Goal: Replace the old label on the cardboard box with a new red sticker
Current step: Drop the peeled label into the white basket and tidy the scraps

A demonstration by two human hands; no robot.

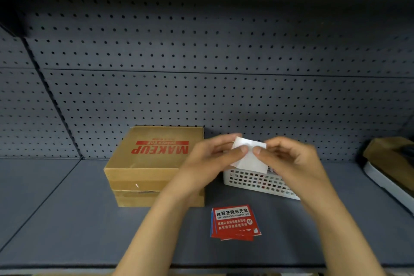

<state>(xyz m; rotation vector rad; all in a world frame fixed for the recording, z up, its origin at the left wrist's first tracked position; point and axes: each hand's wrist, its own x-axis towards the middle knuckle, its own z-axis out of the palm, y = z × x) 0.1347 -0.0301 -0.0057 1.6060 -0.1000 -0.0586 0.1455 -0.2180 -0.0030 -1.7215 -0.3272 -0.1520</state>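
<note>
Shelf (67,219): we are working on a grey shelf with a pegboard (201,74) standing behind it.

Cardboard box (154,163): we are seeing it toward the back edge of the shelf, left of centre, with "MAKEUP" printed in red on top, upside down to us. We are finding no label on its top or front face; the other faces are hidden.

Left hand (210,159): we are holding it above the box's right edge, thumb and fingers pinched together on the left side of the white sheet.

White sheet (248,154): we are gripping it between both hands over the basket. It is showing us a plain white side, so we are judging it to be a sticker seen from its backing, though we cannot tell for sure.

Right hand (289,159): we are clamping its thumb and forefinger on the sheet's upper right corner.

White basket (253,181): it is sitting just right of the box, with red items showing through its holes.

Red stickers (235,223): a small stack is lying near the front edge, in front of the basket and apart from the box.

Doing it well: we are judging this to be peeling. We should be working one corner loose with a nail, pulling slowly and low, keeping the adhesive side off our fingers.

Far right: a dark object (389,163) is lying at the shelf's right edge; we cannot identify it.
</note>
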